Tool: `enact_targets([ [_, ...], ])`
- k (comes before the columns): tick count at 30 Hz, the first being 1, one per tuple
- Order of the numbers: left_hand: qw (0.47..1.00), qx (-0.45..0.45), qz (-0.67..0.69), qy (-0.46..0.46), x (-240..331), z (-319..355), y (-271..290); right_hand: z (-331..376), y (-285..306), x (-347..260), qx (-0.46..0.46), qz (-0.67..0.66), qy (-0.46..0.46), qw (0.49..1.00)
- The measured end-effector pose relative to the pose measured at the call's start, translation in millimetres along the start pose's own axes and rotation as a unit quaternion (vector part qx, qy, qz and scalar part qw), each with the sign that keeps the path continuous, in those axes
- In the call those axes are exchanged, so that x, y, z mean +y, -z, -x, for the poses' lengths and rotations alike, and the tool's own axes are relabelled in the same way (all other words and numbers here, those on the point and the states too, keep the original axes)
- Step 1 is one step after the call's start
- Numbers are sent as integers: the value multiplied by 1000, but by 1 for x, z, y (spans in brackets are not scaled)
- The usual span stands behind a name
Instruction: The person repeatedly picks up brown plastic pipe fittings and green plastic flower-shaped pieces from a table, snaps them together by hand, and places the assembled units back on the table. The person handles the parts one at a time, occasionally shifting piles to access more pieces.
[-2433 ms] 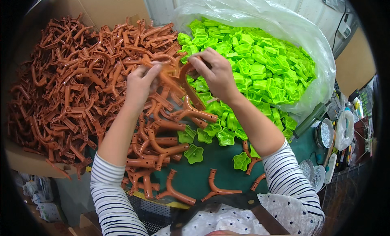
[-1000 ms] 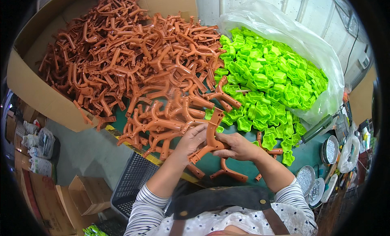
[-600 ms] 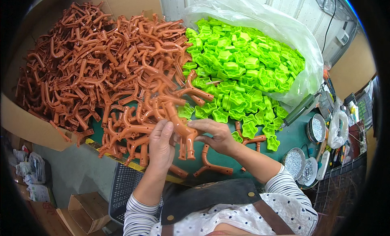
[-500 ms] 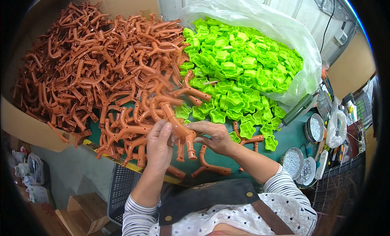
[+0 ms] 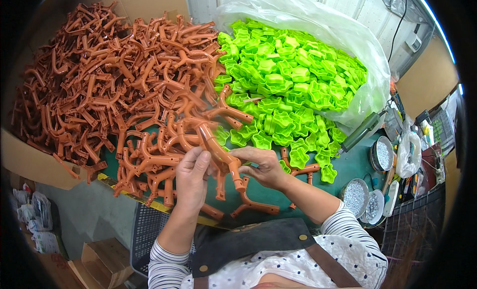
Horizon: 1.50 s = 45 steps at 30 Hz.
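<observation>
Both hands meet over the near edge of the green table [image 5: 348,162], just above the person's dark apron [image 5: 248,242].

Left hand [image 5: 191,177]: fingers closed round the middle of an orange forked piece [image 5: 218,152], thumb side pressed to it. Right hand [image 5: 263,167]: fingertips pinched on the same piece from the other side, near its lower leg. The piece sits between the two hands, touching both; neither is nearer. Its long axis runs from upper left down to lower right, with the lower end hanging past the fingers toward the table's near edge.

Around it:
- Orange pile [image 5: 109,85] of like pieces, spreading from the table's far left corner right up to the left hand; a few stragglers lie under and beside the held piece and crowd it on the left.
- Green star-shaped caps [image 5: 288,80], heaped in a clear plastic bag [image 5: 318,25] at the far right, spilling down to just beside the right hand.
- Loose orange pieces on the bare table below the hands.
- Round tins of small silvery parts [image 5: 355,194] at the right edge, well apart from the hands.
- Cardboard box [image 5: 30,162] wall along the left edge.
</observation>
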<state>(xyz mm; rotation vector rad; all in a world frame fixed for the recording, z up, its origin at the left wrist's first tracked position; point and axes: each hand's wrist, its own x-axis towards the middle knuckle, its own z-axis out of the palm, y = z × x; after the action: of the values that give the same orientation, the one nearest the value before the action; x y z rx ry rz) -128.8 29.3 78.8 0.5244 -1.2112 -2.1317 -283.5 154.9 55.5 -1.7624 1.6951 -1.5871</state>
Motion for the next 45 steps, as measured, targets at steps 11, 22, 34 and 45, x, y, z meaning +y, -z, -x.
enact_targets([
  [11,961,-46,-272,-35,-2,13,15,2,1,-1,-111,207,102,967],
  [22,918,-182,-328,-127,7,5,15,-3,-1,16,-194,150,-48,968],
  [34,962,-121,-245,-16,0,-13,17,-7,11,24,-211,163,16,964],
  [45,910,-164,-381,8,7,-40,6,-6,11,31,-97,244,13,965],
])
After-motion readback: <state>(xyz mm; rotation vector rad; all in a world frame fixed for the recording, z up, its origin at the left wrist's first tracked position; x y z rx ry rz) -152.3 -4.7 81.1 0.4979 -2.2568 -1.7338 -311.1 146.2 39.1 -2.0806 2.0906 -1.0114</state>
